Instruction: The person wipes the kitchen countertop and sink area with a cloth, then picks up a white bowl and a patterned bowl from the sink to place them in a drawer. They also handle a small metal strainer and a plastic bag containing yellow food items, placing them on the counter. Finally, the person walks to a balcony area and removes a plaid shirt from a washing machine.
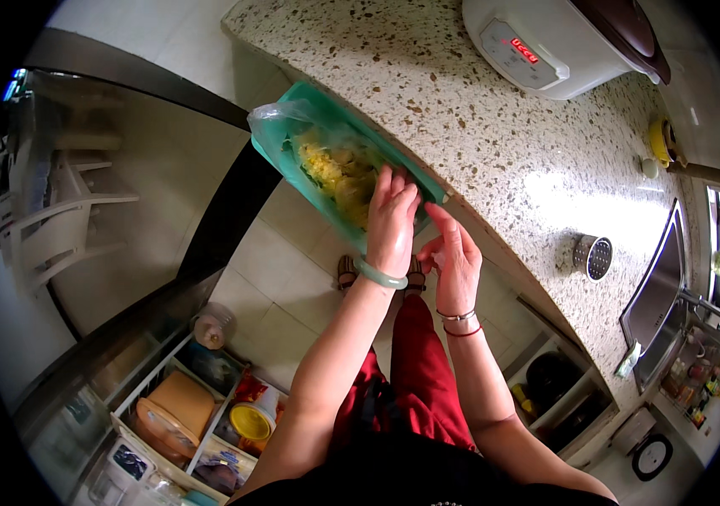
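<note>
A long green bin with a clear plastic bag lining it sits against the counter's edge. Yellow and dark green food scraps lie inside. My left hand, a pale green bangle at its wrist, reaches over the bin's near right end, palm down, fingers stretched and apart from the scraps. Just right of it is my right hand, its index finger extended towards the bin's corner and the other fingers curled in. Something small and whitish shows at those curled fingers; I cannot make out what it is.
The speckled counter runs along the right, bearing a white cooker, a perforated metal holder and a sink. At lower left stands a rack of packages. An open cabinet is below the counter; tiled floor lies beneath.
</note>
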Available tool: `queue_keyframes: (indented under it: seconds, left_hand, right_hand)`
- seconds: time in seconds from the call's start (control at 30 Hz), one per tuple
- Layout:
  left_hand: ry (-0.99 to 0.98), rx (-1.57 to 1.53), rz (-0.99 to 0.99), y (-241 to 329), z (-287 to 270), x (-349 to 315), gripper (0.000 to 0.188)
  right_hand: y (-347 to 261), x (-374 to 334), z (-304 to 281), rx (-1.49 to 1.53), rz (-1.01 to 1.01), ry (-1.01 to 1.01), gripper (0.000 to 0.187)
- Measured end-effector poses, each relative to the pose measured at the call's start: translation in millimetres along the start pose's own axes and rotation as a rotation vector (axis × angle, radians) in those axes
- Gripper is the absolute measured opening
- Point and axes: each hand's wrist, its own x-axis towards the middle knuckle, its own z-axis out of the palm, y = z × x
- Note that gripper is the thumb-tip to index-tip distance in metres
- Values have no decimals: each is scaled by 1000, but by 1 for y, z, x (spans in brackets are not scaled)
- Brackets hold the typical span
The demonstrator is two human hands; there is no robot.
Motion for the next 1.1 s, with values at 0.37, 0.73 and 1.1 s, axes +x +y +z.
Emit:
queue_keyframes:
  seconds: [0.37, 0.73, 1.1]
  left_hand:
    - [0, 18, -82, 9, 19, 16, 21]
    - [37, 942, 606, 133, 14, -17, 45]
    - [255, 1977, 637, 197, -11, 43, 42]
  right_hand:
    - [-5, 8, 11, -91, -45, 124, 38]
    - [-23, -24, 36, -884, -182, 269, 46]
    - [-12, -16, 43, -1113, -164, 410, 19]
